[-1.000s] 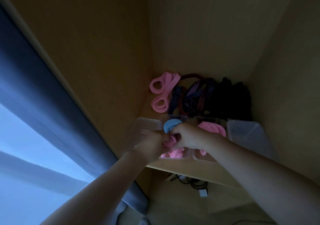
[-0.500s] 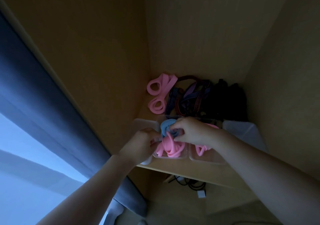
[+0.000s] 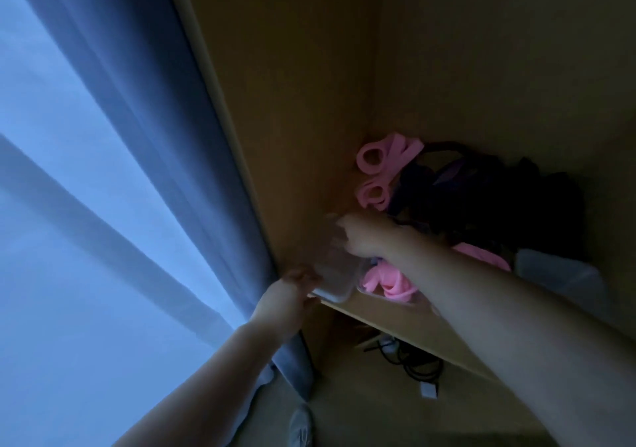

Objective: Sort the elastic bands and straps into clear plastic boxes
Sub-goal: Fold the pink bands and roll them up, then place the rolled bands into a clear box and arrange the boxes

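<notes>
Two hands meet the leftmost clear plastic box (image 3: 335, 274) at the wooden shelf (image 3: 395, 319) edge. My left hand (image 3: 289, 293) grips its near corner. My right hand (image 3: 363, 238) is at the far rim, its grasp too blurred to tell. Pink elastic bands (image 3: 389, 281) lie just beside it.

Light was low and bluish, all of it from the window (image 3: 51, 188) filling the left of the frame. A grey-blue curtain (image 3: 165, 144) hung in folds from upper left to lower centre, its hem near the floor (image 3: 361, 422). Right of it stood a wooden cupboard: side panel (image 3: 292, 85) and back panel (image 3: 481, 51) met in a corner at upper centre. The shelf's front edge (image 3: 406, 331) crossed diagonally at lower centre. Below it, black cables (image 3: 413, 367) and a small white plug (image 3: 428, 390) lay on the floor. Pale object at bottom centre, too blurred to identify.
</notes>
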Demonstrator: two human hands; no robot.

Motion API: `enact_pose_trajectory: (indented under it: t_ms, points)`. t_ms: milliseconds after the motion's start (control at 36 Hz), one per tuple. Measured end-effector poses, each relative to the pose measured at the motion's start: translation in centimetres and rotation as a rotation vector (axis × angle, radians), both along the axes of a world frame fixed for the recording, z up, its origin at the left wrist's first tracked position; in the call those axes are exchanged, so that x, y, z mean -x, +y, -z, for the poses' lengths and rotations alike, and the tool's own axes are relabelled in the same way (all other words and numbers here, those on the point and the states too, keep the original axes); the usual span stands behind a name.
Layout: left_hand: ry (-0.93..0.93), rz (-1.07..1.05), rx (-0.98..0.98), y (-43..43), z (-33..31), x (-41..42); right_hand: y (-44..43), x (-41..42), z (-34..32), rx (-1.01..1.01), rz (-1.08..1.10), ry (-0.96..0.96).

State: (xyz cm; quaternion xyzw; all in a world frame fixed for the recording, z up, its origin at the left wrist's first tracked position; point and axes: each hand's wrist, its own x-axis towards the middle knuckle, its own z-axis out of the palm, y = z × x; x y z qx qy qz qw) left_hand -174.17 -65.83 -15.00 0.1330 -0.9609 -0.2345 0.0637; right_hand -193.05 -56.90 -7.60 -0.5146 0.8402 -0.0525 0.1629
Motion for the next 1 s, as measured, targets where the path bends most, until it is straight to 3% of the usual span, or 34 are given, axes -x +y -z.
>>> enact_pose_trajectory:
  t_ms: [167,667,1000]
  points:
    - [-0.031,0.025,0.052,-0.8,0.7,0.6,-2.3,2.2,2.0,-0.165,0.054,0.135]
    - [0.026,0.094,-0.028,-1.2,0.2,1.3,-2.5,3.7,1.4,0.001,0.210,-0.024]
    - [0.063,0.110,0.060,-1.3,0.5,0.5,-3.2,4.4,1.0,0.157,0.331,-0.139]
